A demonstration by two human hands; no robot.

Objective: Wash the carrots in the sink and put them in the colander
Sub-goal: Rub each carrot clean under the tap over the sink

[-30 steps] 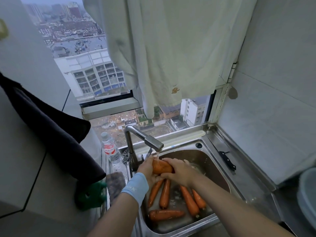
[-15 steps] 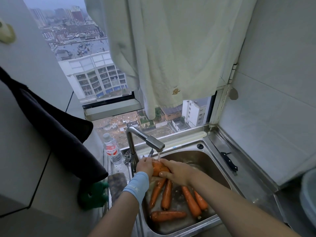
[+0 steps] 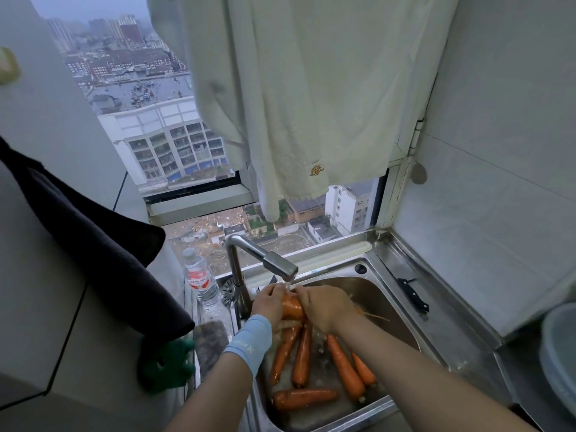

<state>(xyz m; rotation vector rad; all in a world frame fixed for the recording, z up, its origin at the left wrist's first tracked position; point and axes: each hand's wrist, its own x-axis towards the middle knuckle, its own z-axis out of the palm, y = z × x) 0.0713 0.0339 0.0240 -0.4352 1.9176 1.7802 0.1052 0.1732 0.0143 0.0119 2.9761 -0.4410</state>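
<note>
Left hand [image 3: 270, 302] and right hand [image 3: 324, 305], grip curled, clasp one carrot [image 3: 292, 307] under faucet [image 3: 274, 263].

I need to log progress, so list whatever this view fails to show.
1. The held carrot: head view, mostly covered by the left hand and right hand; its length is hidden.
2. The round container: head view, cut off by the right edge; colander or not, cannot tell.
3. The bottle label: head view, too small to read.
</note>
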